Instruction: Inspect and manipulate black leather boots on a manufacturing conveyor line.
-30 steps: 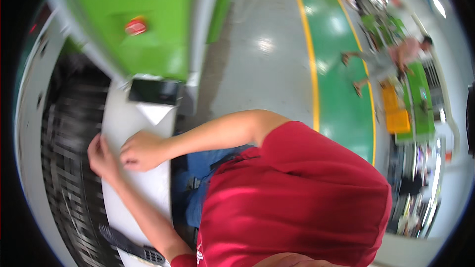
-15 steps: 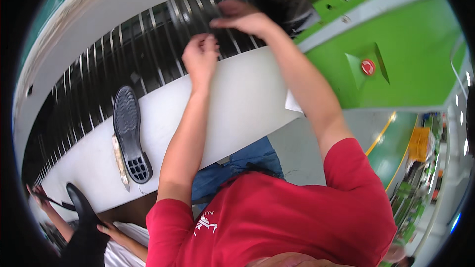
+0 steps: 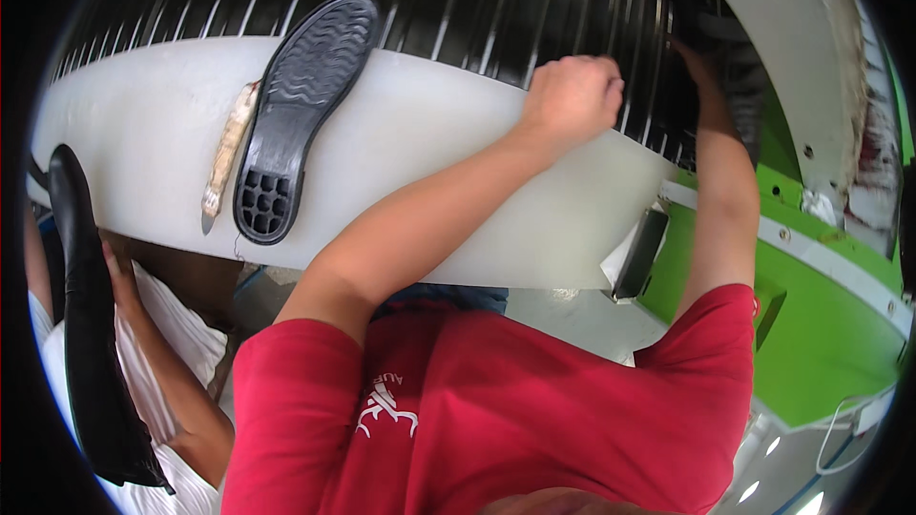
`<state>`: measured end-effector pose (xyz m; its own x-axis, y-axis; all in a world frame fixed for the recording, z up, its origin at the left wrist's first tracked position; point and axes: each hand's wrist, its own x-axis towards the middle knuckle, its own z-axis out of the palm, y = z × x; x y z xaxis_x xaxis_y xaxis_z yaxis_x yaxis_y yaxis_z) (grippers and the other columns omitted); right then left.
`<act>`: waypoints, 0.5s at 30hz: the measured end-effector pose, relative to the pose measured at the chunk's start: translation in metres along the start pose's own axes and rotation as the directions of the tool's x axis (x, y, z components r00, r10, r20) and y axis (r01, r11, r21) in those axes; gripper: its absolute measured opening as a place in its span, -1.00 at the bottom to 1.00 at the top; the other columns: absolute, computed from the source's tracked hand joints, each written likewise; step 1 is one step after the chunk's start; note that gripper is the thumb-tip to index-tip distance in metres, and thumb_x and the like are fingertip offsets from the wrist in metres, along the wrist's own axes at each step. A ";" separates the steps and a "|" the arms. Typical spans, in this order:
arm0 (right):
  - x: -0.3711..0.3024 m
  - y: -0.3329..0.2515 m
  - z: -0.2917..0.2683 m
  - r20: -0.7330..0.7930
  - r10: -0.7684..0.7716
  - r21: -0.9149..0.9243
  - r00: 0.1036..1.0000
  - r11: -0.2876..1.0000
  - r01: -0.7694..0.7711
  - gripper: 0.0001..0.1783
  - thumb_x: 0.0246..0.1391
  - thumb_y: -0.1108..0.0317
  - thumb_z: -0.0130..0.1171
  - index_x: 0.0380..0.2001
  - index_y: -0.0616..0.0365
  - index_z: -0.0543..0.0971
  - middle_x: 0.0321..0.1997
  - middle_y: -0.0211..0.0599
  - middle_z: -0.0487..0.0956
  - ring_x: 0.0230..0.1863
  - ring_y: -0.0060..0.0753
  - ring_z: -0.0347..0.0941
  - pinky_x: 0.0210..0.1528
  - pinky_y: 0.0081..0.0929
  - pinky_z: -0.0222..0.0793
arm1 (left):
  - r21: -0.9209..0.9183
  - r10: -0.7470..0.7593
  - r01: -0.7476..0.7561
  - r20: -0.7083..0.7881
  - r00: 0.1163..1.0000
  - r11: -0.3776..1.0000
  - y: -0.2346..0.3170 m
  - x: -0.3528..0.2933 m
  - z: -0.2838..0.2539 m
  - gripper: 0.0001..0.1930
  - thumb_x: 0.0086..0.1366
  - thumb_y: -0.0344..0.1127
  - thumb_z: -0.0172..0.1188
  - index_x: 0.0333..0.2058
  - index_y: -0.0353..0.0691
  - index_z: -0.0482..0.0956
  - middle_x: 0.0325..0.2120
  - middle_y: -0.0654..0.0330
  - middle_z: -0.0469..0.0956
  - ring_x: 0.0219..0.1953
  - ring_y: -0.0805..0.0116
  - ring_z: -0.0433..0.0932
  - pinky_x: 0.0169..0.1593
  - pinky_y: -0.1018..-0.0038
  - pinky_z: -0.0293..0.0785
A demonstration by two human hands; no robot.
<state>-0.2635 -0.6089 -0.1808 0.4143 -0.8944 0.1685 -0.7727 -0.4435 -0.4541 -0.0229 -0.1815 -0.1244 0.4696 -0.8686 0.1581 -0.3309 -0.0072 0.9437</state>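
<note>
My left hand (image 3: pixel 574 97) is closed at the front edge of the conveyor's metal bars (image 3: pixel 496 10). Its fingers curl away from view, hiding whatever they may hold. Farther right, my right hand (image 3: pixel 691 59) reaches in over the dark end of the bars; its fingers are lost in shadow. To the left lies a black shoe sole (image 3: pixel 307 86), tread side up, on the white ledge (image 3: pixel 410 114), its toe jutting over the bars. Beside it is a knife (image 3: pixel 229 154) with a wrapped, pale handle and a short blade pointing toward me. Neither hand touches the sole or knife.
At lower left a co-worker's arm (image 3: pixel 176 362) is next to a tall black boot (image 3: pixel 91 324). A green machine housing (image 3: pixel 811 324) stands at right, with a black box-shaped thing (image 3: pixel 641 253) by the ledge's end. A curved white cover (image 3: pixel 787 48) arches over the far right.
The view has swung right, showing the sole and knife larger. My right hand has gone deeper into the dark end of the conveyor. My left hand stays closed near the bars.
</note>
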 end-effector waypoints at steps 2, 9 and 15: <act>0.018 0.025 0.002 0.012 0.008 -0.093 1.000 0.996 -0.007 0.65 -0.26 -0.30 0.71 0.64 0.32 -0.07 0.73 0.07 0.06 0.72 -0.01 -0.02 0.74 -0.13 -0.14 | 0.011 0.008 -0.008 -0.006 1.000 1.000 0.000 -0.001 0.001 -0.82 0.38 -0.23 0.30 -0.22 -0.18 0.78 -0.30 0.04 0.78 -0.26 -0.03 0.76 -0.12 0.10 0.68; 0.059 0.037 -0.021 0.278 0.260 0.011 0.925 0.962 -0.273 0.03 0.08 -0.14 0.56 0.46 0.27 0.47 0.53 -0.15 0.47 0.52 -0.17 0.34 0.60 -0.24 0.19 | 0.071 -0.006 -0.004 0.140 0.990 0.997 0.004 -0.002 0.001 -0.82 0.30 -0.28 0.26 -0.31 -0.24 0.76 -0.31 -0.10 0.76 -0.19 -0.20 0.75 -0.03 -0.06 0.67; 0.058 -0.024 -0.028 0.622 0.309 0.420 0.719 0.643 -0.640 -0.23 0.28 -0.12 0.39 0.36 0.19 0.60 0.37 -0.20 0.62 0.36 -0.21 0.53 0.44 -0.15 0.42 | 0.058 0.049 -0.053 0.058 0.997 0.997 0.001 -0.007 0.002 -0.82 0.22 -0.31 0.29 -0.38 -0.33 0.73 -0.45 -0.18 0.72 -0.31 -0.25 0.74 -0.17 -0.05 0.67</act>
<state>-0.2338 -0.6515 -0.1358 0.3582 -0.7442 -0.5638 -0.5600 0.3119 -0.7675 -0.0281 -0.1768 -0.1247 0.4041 -0.8954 0.1871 -0.4017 0.0101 0.9157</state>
